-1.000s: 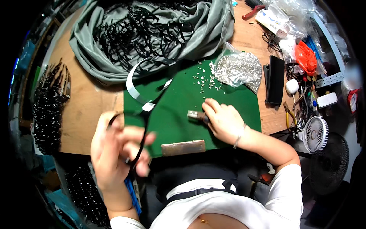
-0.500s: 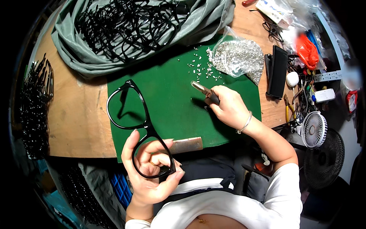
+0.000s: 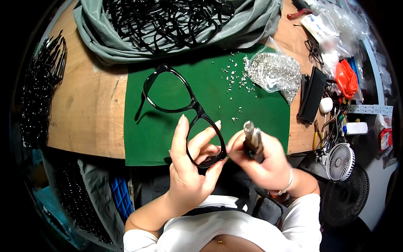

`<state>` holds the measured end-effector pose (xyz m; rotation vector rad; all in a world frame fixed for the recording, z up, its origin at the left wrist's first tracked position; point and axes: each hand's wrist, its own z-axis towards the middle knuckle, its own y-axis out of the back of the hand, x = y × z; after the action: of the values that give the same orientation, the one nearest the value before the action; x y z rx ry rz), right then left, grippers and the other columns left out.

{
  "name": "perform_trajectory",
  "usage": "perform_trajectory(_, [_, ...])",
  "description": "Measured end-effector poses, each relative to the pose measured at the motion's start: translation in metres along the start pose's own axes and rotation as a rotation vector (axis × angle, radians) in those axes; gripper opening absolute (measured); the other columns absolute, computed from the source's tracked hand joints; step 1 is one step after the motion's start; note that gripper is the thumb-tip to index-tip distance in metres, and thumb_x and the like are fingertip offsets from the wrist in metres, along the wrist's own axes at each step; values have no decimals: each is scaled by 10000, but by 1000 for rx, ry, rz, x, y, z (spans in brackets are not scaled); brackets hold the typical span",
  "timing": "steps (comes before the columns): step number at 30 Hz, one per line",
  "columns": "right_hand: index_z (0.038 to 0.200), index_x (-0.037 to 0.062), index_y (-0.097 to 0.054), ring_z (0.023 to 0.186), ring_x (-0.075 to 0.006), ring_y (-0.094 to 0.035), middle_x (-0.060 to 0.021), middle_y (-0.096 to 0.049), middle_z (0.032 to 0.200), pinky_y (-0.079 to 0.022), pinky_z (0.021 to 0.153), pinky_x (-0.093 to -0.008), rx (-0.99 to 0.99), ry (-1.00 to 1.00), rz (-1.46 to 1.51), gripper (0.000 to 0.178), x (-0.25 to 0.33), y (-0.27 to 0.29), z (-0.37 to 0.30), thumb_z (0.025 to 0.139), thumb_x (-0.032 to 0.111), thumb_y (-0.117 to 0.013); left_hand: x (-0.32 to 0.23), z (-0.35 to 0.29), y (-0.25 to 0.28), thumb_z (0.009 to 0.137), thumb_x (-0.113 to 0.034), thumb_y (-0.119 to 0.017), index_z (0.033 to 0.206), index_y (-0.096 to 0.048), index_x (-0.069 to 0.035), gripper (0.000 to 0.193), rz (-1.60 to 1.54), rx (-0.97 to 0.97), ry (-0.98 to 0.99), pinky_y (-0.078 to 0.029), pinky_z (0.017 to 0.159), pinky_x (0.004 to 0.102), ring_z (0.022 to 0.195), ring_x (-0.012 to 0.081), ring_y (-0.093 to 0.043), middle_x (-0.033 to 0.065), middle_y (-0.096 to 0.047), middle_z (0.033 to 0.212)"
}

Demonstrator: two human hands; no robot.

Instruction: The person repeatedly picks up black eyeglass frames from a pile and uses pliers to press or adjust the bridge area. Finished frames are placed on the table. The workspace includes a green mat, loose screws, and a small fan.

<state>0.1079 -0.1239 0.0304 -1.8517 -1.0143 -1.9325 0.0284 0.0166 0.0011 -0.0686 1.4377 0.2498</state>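
Observation:
My left hand [image 3: 184, 174] is closed on a glossy black eyeglass frame [image 3: 198, 108], gripping it around the nearer lens rim. The farther rim reaches out over the green mat [image 3: 145, 145], with one temple arm folded below it. In my right hand [image 3: 270, 166] are pliers [image 3: 254, 140], their metal jaws pointing away from me. My right thumb and forefinger come right up to the near corner of the eyeglass frame, beside my left fingertips. Whether they pinch anything there is blurred. Loose small silver metal pieces [image 3: 234, 119] are scattered on the mat.
Beyond the mat, a grey cloth sack [image 3: 90, 35] bulges with black eyeglass frames [image 3: 168, 25]. A clear bag [image 3: 275, 71] of silver pieces sits at the mat's right. Further right are a black case [image 3: 311, 94], cables and a white fan [image 3: 340, 161]. More black frames [image 3: 40, 92] are piled left.
My right hand has come in toward me with the pliers and now meets the corner of the eyeglass frame. My left hand has shifted right with the frame. The whole view has shifted slightly.

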Motion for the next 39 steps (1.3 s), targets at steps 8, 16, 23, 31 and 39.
perform_trajectory(8, [848,30,-501,643,-41,-432,13,-506,727,-359,591,-177,-17,-297,506,185,-2,-11,1,803,175,-607,-6,-3,-12,701,125,-554,1317,-3,-60,847,-11,-87,-2,-460,802,249,846,136,-526,180,-419,1204])
perform_trajectory(16, [892,39,-507,673,-55,-454,9,-508,758,-379,613,-190,298,-551,650,210,17,7,10,809,210,-596,-21,6,7,736,92,-566,1310,1,-66,822,-296,95,111,-445,861,309,1054,218,-498,204,-421,1214])
perform_trajectory(23, [967,3,-508,784,-65,-478,-22,-543,850,-413,722,-233,375,-395,427,232,13,20,-3,822,171,-575,-36,3,29,695,131,-569,1312,14,-58,869,-407,76,202,-466,807,308,890,217,-587,222,-445,1189])
perform_trajectory(31, [976,-54,-479,755,-285,-568,-184,-561,815,-440,678,-348,730,-224,50,398,27,25,3,859,327,-473,-46,10,34,719,108,-567,1305,4,-42,831,-407,187,273,-471,809,304,980,235,-548,236,-431,1192])
perform_trajectory(39, [776,8,-529,580,-299,-559,-142,-559,652,-432,530,-349,630,-134,-321,295,20,18,1,822,299,-549,-39,10,31,748,104,-540,1307,25,-54,811,-407,243,319,-472,821,312,1033,266,-520,233,-412,1212])
